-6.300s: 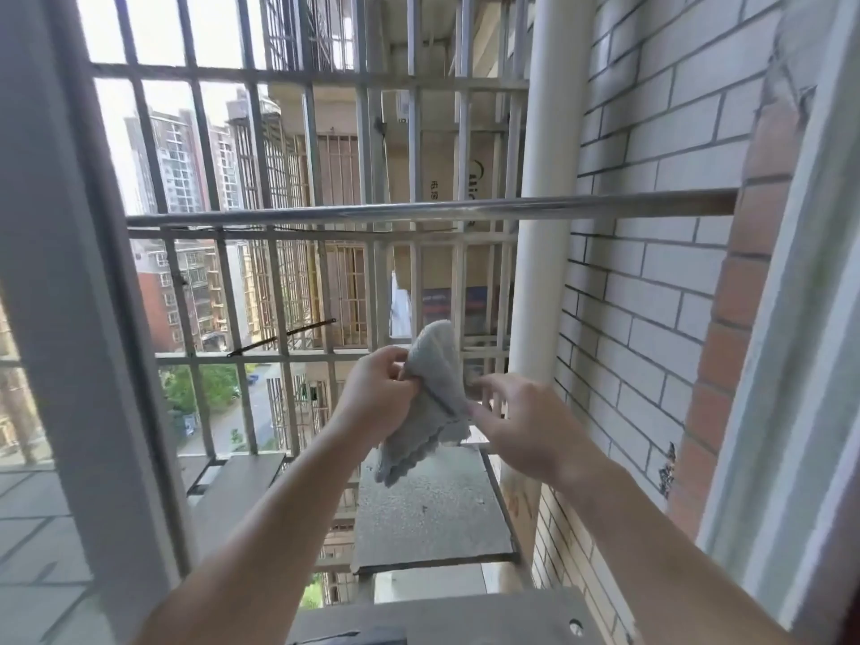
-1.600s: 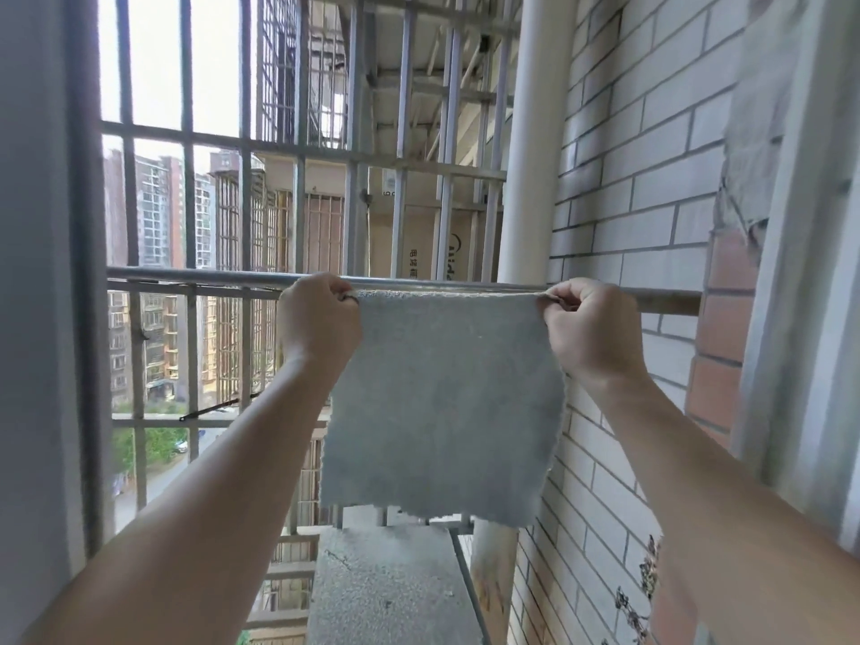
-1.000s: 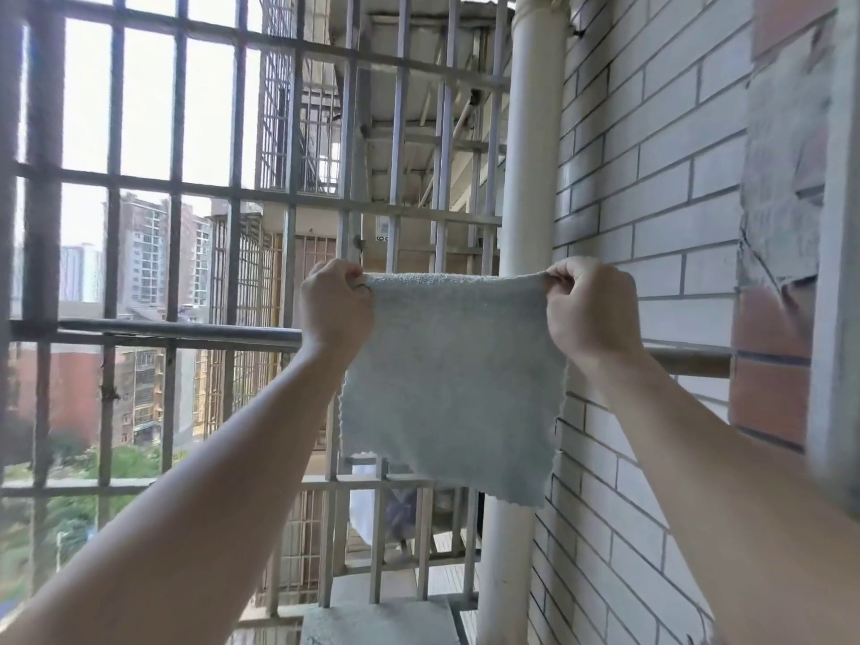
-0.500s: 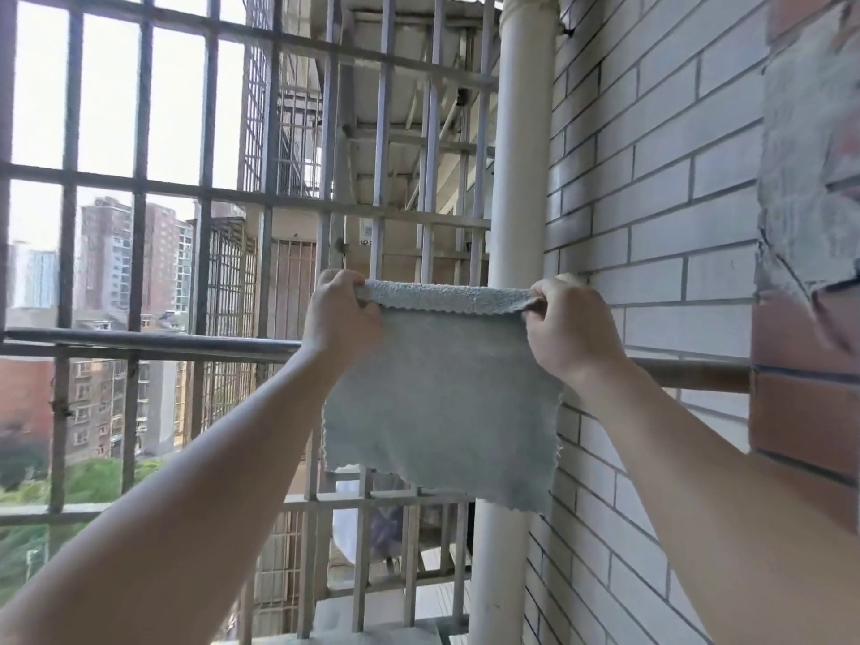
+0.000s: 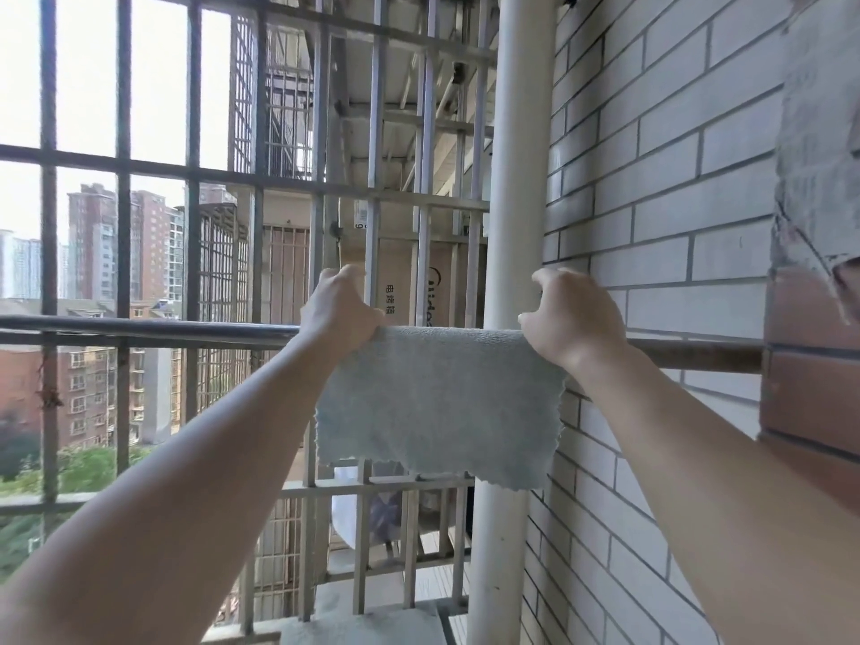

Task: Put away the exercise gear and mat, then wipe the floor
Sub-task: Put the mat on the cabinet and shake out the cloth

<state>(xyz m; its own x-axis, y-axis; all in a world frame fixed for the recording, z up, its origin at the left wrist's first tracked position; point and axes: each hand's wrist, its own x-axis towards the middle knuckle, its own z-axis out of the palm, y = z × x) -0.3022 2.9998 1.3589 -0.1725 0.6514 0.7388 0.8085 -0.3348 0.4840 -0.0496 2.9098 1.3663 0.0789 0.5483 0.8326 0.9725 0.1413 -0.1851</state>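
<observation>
A pale grey-blue cleaning cloth (image 5: 437,402) hangs folded over a horizontal metal rail (image 5: 149,329) outside the window, its near half draping down toward me. My left hand (image 5: 339,309) grips the cloth's top left edge at the rail, fingers curled over it. My right hand (image 5: 570,314) holds the top right edge the same way. Both arms reach out through the window opening. The far half of the cloth behind the rail is hidden.
A metal security grille (image 5: 316,193) encloses the space beyond the rail. A white drainpipe (image 5: 516,179) runs vertically just behind the cloth. A brick wall (image 5: 661,202) stands on the right, and a concrete ledge (image 5: 363,626) lies below.
My hands lowered the spread cloth from in front of the rail onto it, so it now drapes over the bar. Several seconds ago the cloth was bunched between my hands.
</observation>
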